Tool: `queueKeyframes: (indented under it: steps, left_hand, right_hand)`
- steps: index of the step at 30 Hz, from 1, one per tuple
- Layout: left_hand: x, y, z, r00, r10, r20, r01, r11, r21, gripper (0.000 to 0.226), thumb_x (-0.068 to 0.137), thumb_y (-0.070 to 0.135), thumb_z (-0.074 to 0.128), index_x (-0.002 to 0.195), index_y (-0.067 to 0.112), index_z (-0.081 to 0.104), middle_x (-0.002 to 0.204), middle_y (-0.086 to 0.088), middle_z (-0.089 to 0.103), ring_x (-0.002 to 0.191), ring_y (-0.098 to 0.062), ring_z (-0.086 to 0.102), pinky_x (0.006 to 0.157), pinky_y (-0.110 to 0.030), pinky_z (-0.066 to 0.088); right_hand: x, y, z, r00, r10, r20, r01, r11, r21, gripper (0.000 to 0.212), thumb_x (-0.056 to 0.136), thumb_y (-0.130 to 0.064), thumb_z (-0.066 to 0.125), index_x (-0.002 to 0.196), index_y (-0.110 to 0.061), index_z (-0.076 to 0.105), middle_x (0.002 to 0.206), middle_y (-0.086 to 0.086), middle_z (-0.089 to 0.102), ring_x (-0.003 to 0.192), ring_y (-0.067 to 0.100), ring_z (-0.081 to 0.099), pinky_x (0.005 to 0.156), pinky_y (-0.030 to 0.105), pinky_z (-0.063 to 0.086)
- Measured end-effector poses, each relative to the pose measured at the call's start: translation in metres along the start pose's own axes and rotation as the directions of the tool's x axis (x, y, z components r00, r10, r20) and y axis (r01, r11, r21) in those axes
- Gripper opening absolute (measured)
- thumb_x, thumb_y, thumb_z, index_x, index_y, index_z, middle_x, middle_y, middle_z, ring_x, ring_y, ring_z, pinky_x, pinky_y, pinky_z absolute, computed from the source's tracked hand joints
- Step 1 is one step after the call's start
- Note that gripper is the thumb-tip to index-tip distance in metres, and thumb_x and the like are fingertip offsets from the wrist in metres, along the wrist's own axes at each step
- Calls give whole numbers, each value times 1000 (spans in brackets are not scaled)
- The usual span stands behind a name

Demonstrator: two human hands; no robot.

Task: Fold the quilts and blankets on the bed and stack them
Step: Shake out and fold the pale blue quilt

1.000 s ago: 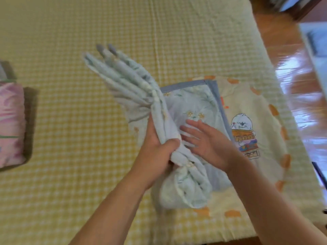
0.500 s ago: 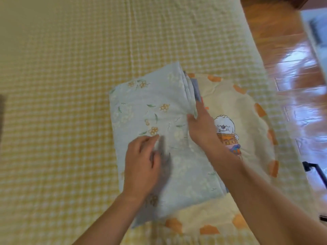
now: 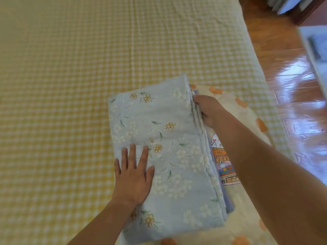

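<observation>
The folded pale-blue floral quilt (image 3: 164, 152) lay atop a cream blanket with orange patches and a cartoon print (image 3: 235, 110), near the right edge of the yellow-and-white checked bed (image 3: 70, 85). The left hand (image 3: 132, 177) pressed flat, fingers straight, on the quilt's near-left part. The right hand (image 3: 208, 110) gripped its layered right edge, fingers curled around it.

Your arms are bare from the frame's lower edge to the fingertips: no sleeves, cuffs or gloves show. Your left hand (image 3: 133, 181) carries no ring, and its wrist no watch or band. Your right hand (image 3: 209, 110) and forearm are likewise unadorned. Your fingernails are short.
</observation>
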State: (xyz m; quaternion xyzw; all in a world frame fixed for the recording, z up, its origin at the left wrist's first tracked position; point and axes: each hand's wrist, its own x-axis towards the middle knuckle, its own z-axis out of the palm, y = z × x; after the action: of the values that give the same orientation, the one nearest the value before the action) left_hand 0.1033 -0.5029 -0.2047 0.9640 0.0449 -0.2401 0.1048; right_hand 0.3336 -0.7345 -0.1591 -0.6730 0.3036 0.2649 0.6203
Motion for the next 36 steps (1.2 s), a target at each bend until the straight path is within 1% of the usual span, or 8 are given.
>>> queueKeyframes:
  steps: [3,7,10,18,20,22,28,36]
  left_hand:
    - [5,0,-6,997,-1,80,-1,1000,31,68,89,66,-14,148,41,-36,161,-3,-37,145,-27,-39,123,-53,-12]
    - [8,0,-10,992,-4,124,0,999,36,72,81,68,-21,145,41,-40,159,-3,-40,144,-28,-40,123,-52,-12]
    - [8,3,-9,996,-8,92,6,1000,25,71,84,68,-18,147,42,-37,161,-4,-37,146,-28,-38,123,-53,-12]
    - [3,5,-5,999,-15,42,14,1000,25,65,93,65,-9,149,43,-33,161,-3,-37,145,-26,-40,123,-52,-13]
    - [3,5,-5,999,-12,48,11,1000,25,66,92,65,-11,149,43,-33,161,-3,-36,145,-27,-40,123,-52,-13]
    - [2,5,-6,999,-10,49,9,1000,18,67,90,67,-15,149,43,-33,162,-4,-35,146,-27,-39,123,-52,-12]
    - [1,11,-12,999,-13,51,12,1000,8,68,85,68,-21,148,43,-36,161,-3,-37,145,-27,-41,123,-52,-14]
    - [-8,19,-2,997,1,-82,0,1000,13,64,101,60,5,158,39,-13,166,-4,-25,150,-28,-32,121,-56,-11]
  right_hand:
    - [13,-14,5,988,-148,-43,140,978,-151,19,95,-11,57,111,-19,66,103,2,72,88,21,71,76,36,60]
    - [21,-16,10,950,-277,-141,192,881,-432,15,93,-37,62,90,-22,62,83,-2,65,71,17,57,70,32,48]
    - [24,-19,11,954,-287,-85,195,812,-551,22,92,-27,54,73,-21,62,76,6,64,68,23,55,65,33,45]
    - [31,-38,20,966,-236,-105,209,953,-220,24,93,-16,55,71,-12,48,66,1,45,60,18,45,61,32,38]
    - [35,-37,20,988,-154,-27,152,986,-72,28,91,-31,63,106,-7,64,91,-1,63,83,21,64,76,35,55]
    - [35,-40,18,994,-107,33,107,994,5,58,95,-29,62,148,-22,41,122,0,60,110,23,64,93,43,57]
    - [37,-46,9,947,-298,-118,294,955,-48,28,100,-18,57,127,-19,64,99,-4,69,93,14,68,83,32,58]
    - [-10,6,15,878,-454,-149,315,784,-535,81,87,-73,48,148,-22,34,147,4,36,127,20,43,106,43,39]
